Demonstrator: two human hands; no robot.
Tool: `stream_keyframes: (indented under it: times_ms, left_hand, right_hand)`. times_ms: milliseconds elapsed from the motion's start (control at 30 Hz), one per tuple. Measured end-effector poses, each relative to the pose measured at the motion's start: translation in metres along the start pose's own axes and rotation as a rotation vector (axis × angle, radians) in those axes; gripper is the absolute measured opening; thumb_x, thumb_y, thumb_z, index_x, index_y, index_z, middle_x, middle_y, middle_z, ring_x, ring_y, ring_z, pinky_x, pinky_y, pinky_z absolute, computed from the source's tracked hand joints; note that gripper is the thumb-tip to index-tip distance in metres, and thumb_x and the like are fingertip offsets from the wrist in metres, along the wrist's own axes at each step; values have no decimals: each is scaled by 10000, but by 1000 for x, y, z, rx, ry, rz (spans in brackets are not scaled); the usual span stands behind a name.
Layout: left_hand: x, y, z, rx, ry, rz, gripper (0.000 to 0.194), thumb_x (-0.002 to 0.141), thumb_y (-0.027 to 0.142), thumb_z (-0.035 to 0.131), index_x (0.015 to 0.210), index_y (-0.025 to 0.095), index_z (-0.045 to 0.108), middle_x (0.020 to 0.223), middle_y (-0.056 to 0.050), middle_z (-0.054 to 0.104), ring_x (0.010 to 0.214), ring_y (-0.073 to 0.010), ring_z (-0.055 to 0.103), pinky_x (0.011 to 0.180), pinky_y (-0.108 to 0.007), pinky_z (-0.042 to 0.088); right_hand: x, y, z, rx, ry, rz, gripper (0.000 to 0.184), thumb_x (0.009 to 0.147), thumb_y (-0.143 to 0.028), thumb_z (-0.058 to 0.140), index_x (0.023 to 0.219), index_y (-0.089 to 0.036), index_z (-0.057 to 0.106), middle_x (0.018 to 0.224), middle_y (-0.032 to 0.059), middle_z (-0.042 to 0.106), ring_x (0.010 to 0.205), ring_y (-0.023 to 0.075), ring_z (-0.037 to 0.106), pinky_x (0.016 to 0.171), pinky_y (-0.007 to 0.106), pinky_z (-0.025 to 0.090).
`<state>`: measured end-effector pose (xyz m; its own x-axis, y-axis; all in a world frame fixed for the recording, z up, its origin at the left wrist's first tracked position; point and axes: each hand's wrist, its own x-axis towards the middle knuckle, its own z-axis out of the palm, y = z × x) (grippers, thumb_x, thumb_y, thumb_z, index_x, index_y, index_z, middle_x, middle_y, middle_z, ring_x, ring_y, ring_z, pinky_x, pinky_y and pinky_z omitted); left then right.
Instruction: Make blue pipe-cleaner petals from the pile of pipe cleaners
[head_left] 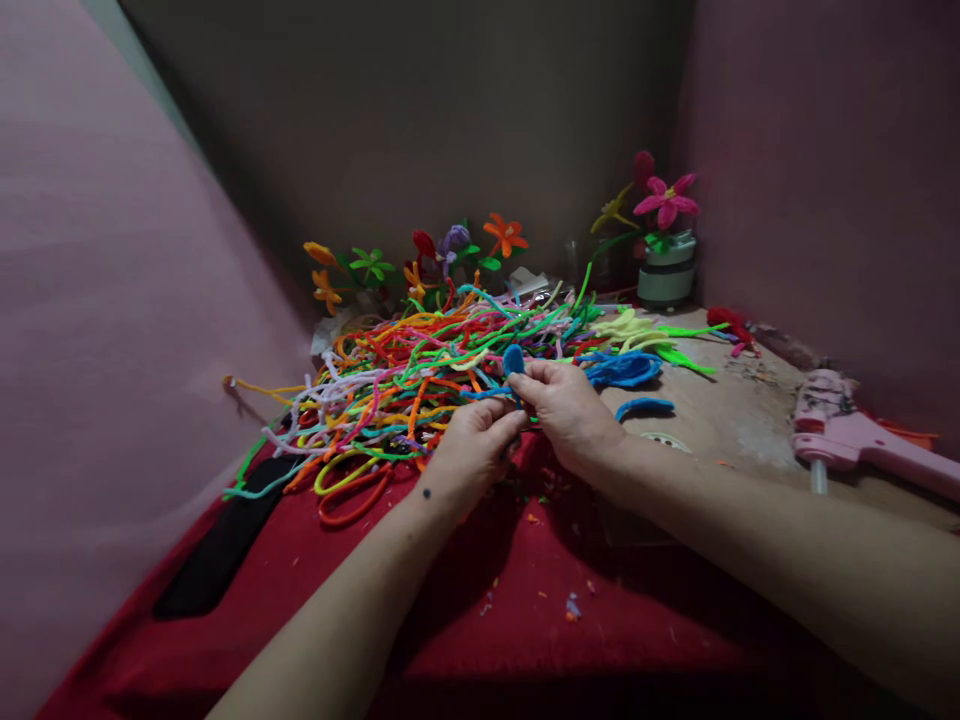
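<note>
Between my hands is a blue pipe cleaner (513, 360), bent into a petal-like loop that stands up, with a straight end reaching left. My left hand (480, 435) is closed on its lower part, thumb and fingers pinched together. From the right, my right hand (564, 405) pinches the base of the loop, its fingertips touching the blue fuzz. Just beyond lies a big heap of many-coloured pipe cleaners (405, 360). Right of my right hand rest a bundle of blue pipe cleaners (622, 368) and a separate short blue piece (645, 406).
A pink glue gun (847, 430) lies at the right. Pipe-cleaner flowers (450, 245) stand at the back, and a pink flower (667, 202) rises by a green-grey container (666, 275). A black flat strip (225, 550) lies left on the red cloth (315, 610), which carries scattered fuzz scraps.
</note>
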<state>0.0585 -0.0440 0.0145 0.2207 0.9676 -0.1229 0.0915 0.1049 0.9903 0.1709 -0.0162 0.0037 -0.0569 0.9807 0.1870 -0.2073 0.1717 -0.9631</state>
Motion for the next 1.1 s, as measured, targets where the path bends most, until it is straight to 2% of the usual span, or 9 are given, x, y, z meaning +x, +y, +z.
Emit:
stream_keyframes:
  times_ms: [67, 200, 233, 300, 400, 467, 633, 867, 1100]
  left_hand:
    - [-5, 4, 2, 123, -10, -6, 282, 706, 335, 623, 555, 165, 457, 417, 72, 347, 331, -22, 250, 326, -172, 154]
    - [-19, 21, -9, 324, -266, -128, 257, 686, 323, 632, 535, 157, 508, 409, 46, 422, 317, -42, 306, 314, -179, 185]
    - [-22, 26, -14, 327, -266, -98, 242, 690, 330, 634, 556, 155, 535, 414, 44, 428, 324, -46, 319, 321, -180, 197]
    - [-25, 33, -22, 244, -96, 84, 220, 715, 342, 620, 606, 159, 566, 418, 54, 404, 344, -46, 313, 342, -178, 209]
    - [-20, 37, -28, 219, 313, 394, 147, 722, 300, 627, 666, 167, 602, 480, 47, 459, 418, -55, 364, 396, -176, 275]
    - [-13, 33, -29, 318, 424, 480, 106, 686, 257, 667, 727, 162, 644, 616, 15, 574, 540, -77, 471, 489, -177, 360]
    - [-2, 20, -27, 248, 135, 276, 215, 637, 291, 709, 780, 136, 667, 732, -27, 649, 671, -136, 564, 623, -230, 426]
    - [-2, 17, -26, 19, 120, 255, 317, 621, 289, 722, 910, 168, 670, 721, -8, 669, 621, -131, 590, 623, -248, 448]
    - [-1, 16, -27, -47, 141, 222, 244, 631, 239, 720, 856, 150, 680, 749, -12, 642, 577, -88, 539, 547, -210, 412]
  right_hand:
    - [4, 0, -2, -3, 27, -6, 237, 675, -336, 570, 563, -176, 438, 521, -58, 383, 497, 74, 334, 471, 230, 256]
    - [11, -5, -8, -9, 95, -48, 285, 691, -344, 576, 528, -179, 410, 497, -62, 362, 484, 68, 310, 482, 235, 254]
    - [12, -6, -9, -10, 89, -49, 291, 694, -340, 577, 522, -179, 407, 491, -62, 357, 479, 67, 305, 482, 237, 249]
    - [11, -8, -10, -2, 36, -19, 290, 698, -329, 581, 517, -179, 410, 479, -61, 352, 467, 67, 299, 475, 242, 231]
    - [6, -11, -7, -19, -87, 24, 281, 689, -317, 588, 508, -173, 429, 468, -58, 357, 459, 68, 296, 473, 248, 210]
    - [1, -13, -5, -44, -155, 27, 269, 685, -308, 578, 500, -168, 442, 468, -53, 371, 465, 70, 306, 484, 251, 217]
    - [-4, -15, -1, -40, -241, 41, 203, 669, -264, 539, 507, -157, 476, 483, -48, 391, 478, 76, 312, 497, 255, 230]
    - [-2, -15, 0, 94, -247, 100, 119, 631, -213, 556, 538, -141, 539, 480, -32, 446, 466, 78, 360, 496, 250, 279]
    - [-4, -19, 1, 120, -155, 133, 113, 632, -197, 592, 553, -135, 539, 517, -9, 511, 481, 84, 444, 506, 247, 356]
